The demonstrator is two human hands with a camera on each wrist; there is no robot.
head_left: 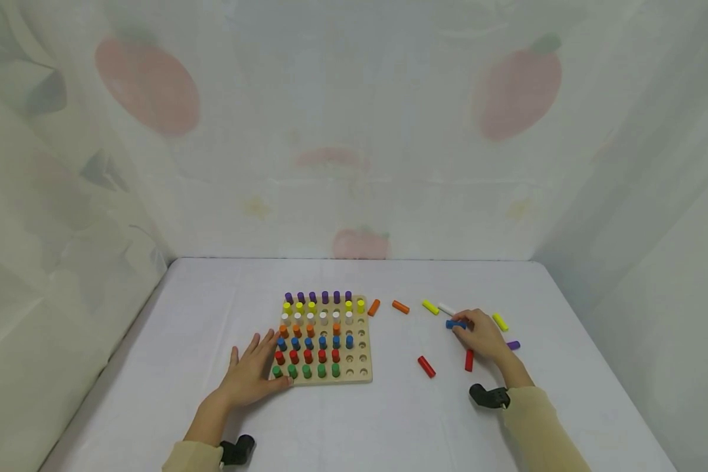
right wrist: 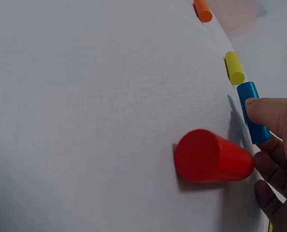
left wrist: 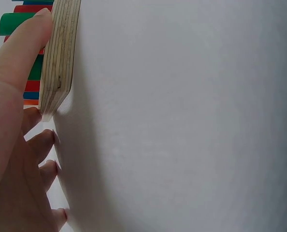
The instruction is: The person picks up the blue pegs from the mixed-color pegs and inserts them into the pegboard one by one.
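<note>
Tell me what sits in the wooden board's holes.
Upright coloured pegs fill most holes of the wooden board; its right-hand holes show empty. The left hand hides its near-left corner.

Blue peg and wooden pegboard

The short blue peg (head_left: pixel 455 324) is lying on its side on the desk, pinched at its end by my right hand (head_left: pixel 480 335). The square plywood pegboard (head_left: pixel 366 375) is sitting flat, carrying upright rows of coloured pegs, its near-left corner touching my flat left hand (head_left: pixel 250 377).
</note>
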